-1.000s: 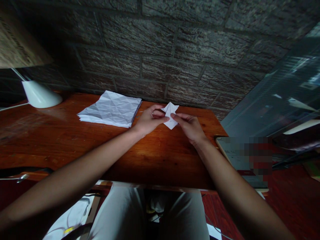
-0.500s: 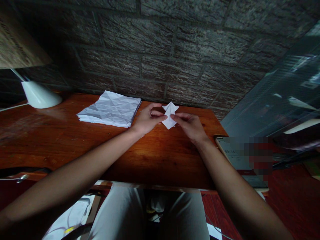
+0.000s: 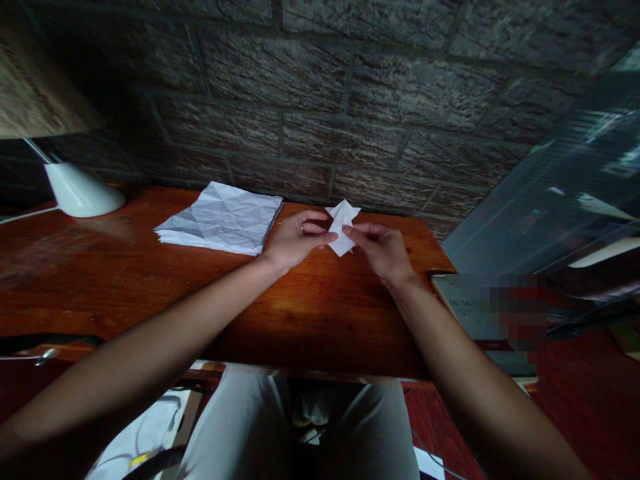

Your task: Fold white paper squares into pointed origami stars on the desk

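Observation:
A small folded white paper [image 3: 343,223] is held above the wooden desk, between my two hands. It has a pointed top, side points and a diamond-like lower end. My left hand [image 3: 299,240] pinches its left side, thumb on the front face; a ring shows on one finger. My right hand [image 3: 384,252] grips the right side, with the thumb pressed on the paper near its middle. Fingers behind the paper are partly hidden. Left of my left hand lies a stack of creased white paper sheets [image 3: 220,217].
The wooden desk [image 3: 310,313] meets a dark stone-patterned wall [image 3: 310,87]. On the left stands a lamp with a white base [image 3: 83,190]. A device with a partly blurred screen [image 3: 463,307] sits beyond the desk's right edge, near a translucent panel [image 3: 530,180].
Both hands have shifted very slightly to the right with the folded paper, which is turned a little. The grip on it looks the same.

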`<state>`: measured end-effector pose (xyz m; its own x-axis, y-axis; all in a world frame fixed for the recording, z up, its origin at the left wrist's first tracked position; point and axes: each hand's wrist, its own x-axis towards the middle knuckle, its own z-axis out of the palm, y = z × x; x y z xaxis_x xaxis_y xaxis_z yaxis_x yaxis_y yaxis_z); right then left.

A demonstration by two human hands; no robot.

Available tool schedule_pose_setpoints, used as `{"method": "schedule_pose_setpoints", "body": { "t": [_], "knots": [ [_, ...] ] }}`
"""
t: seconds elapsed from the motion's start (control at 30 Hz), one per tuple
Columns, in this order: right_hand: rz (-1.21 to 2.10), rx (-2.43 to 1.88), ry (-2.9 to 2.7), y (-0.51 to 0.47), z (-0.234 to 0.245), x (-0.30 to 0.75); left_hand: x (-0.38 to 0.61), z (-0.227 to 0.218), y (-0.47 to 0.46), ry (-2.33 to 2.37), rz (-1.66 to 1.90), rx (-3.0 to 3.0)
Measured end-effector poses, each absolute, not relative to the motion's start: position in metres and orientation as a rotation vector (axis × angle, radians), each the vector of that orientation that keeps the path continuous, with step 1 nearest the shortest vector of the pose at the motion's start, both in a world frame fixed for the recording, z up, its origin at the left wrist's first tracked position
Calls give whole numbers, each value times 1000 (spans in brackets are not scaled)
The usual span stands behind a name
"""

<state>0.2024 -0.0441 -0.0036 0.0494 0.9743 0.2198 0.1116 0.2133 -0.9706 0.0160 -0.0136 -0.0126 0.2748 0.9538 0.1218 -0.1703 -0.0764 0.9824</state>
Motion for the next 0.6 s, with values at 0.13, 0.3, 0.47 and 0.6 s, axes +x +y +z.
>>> {"method": "schedule_pose_setpoints", "body": {
  "t": [0.13, 0.3, 0.47, 0.6],
  "knots": [
    [941, -1131, -1323, -46, -1, 201, 17, -9, -16, 824, 1156, 1266],
    [920, -1125, -1345, -47, -1, 201, 18, -6, -19, 808, 1132, 1235],
    [927, -1111, -1381, -46, -4, 201, 17, -8, -18, 830, 1109, 1273],
    [946, -1116, -1394, -47, -4, 200, 17, -10, -17, 802, 1141, 1339]
  ]
}}
